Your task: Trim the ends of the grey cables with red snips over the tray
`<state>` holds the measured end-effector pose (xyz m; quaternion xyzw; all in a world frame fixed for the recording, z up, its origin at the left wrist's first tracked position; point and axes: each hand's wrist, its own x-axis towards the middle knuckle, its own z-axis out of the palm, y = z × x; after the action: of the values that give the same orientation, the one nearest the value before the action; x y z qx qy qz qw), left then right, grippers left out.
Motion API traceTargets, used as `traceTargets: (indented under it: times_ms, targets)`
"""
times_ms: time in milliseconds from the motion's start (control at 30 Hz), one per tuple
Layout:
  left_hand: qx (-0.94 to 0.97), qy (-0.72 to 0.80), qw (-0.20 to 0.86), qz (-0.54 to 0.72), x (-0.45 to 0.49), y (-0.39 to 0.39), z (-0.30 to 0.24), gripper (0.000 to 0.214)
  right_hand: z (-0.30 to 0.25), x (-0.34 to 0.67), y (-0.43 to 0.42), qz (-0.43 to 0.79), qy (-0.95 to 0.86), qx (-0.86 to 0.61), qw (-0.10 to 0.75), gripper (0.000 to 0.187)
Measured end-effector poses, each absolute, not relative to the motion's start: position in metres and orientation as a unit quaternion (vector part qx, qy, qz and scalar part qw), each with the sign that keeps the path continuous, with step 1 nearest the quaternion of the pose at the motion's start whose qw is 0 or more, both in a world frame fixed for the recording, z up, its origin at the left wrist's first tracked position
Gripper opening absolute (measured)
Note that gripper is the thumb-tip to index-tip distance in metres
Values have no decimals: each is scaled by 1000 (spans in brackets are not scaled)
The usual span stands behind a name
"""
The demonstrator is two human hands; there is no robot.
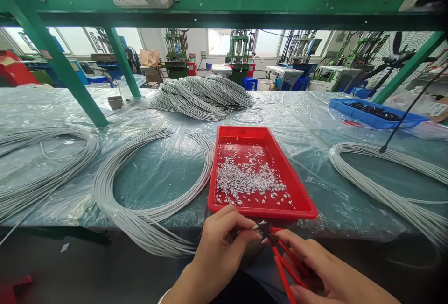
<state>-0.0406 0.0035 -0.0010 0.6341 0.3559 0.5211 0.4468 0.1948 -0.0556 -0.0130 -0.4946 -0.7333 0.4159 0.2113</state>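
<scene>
Plastic-covered table (315,122) bears a red tray (304,203); left hand (220,245) pinches a cable end (241,235), right hand (327,273) grips red cutters (281,259).

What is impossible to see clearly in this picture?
Head view: what the left hand pinches, covered by its own fingers.
Head view: the handle ends of the red cutters, hidden by the right hand and the bottom edge.
Head view: black pieces in the blue tray, too small to identify.
</scene>
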Motion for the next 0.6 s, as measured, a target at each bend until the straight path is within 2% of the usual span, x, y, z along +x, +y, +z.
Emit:
traceTargets:
  times_ms: [133, 233, 400, 500, 600]
  targets:
    - [556, 375, 580, 462, -40, 2, 1, 19, -16, 199, -55, 394, -743, -493, 223, 59]
    - [543, 353, 635, 421, -41, 4, 0, 21, 1, 199, -48, 371, -766, -484, 203, 46]
    - [480, 214, 799, 292, -43, 10, -17, 51, 16, 206, -39, 348, -794, -460, 191, 28]
    - [393, 95, 883, 236, -40, 11, -31, 57, 9, 208, -33, 358, -743, -512, 238, 29]
    - [353, 88, 898, 249, -32, 8, -40, 53, 3, 197, -29, 426, -640, -548, 330, 24]
